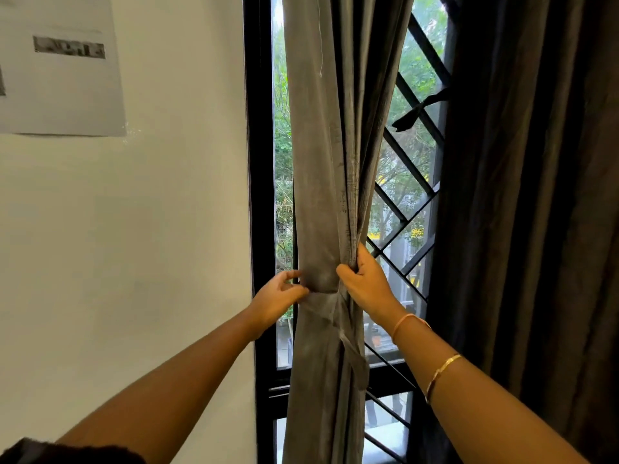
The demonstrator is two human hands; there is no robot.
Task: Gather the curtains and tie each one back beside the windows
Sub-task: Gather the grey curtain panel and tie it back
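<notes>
Head view: two curtains were visible. One grey curtain (328,195) hung gathered before the window frame (259,162), bound by one tie band (321,301). The left hand (279,293) pinched the tie band at its left edge. The right hand (363,283) clenched the grey curtain's folds just above the band. One dark curtain (536,195) hung at the right. Two bracelets (442,370) circled the right forearm.

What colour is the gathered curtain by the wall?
The gathered fabric curtain is plain grey, best seen in the head view.

Shows gathered curtain (321,195) before window (412,195), tie band (323,301) around it; left hand (278,296) at band's 9 o'clock, right hand (365,283) at 2; second curtain (536,195) at 3, paper (60,61) at 10.
</notes>
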